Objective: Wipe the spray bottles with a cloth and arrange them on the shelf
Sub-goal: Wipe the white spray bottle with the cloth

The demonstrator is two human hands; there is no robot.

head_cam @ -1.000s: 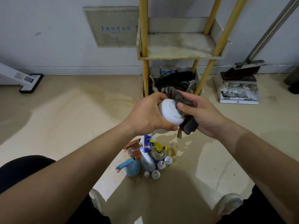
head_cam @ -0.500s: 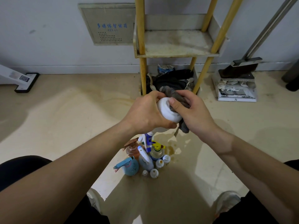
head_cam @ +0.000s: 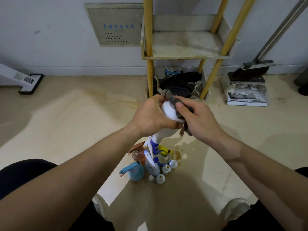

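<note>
Head view: left hand [head_cam: 150, 115] grips upturned bottle [head_cam: 169, 110]; right hand [head_cam: 198, 120] pinches cloth [head_cam: 175, 100].

Floor [head_cam: 66, 117], far edge, centre: shelf [head_cam: 183, 45] standing against the wall, with a heap of odds and ends [head_cam: 180, 85] on the floor beneath it, between its legs.
Wall, left of the shelf: panel [head_cam: 116, 25].
Floor, right of the shelf: dustpan [head_cam: 246, 99] with a broom [head_cam: 255, 64] resting on it.
Floor, far left edge: appliance base [head_cam: 30, 84].
Floor, near middle: cluster of bottles [head_cam: 153, 165] standing together, with a puddle [head_cam: 181, 154] just to its right.
Above the cluster: spray bottle [head_cam: 168, 110], nozzle down. The left hand [head_cam: 150, 115] holds its left side and the right hand [head_cam: 200, 120] presses a cloth [head_cam: 176, 100] on its right side.
</note>
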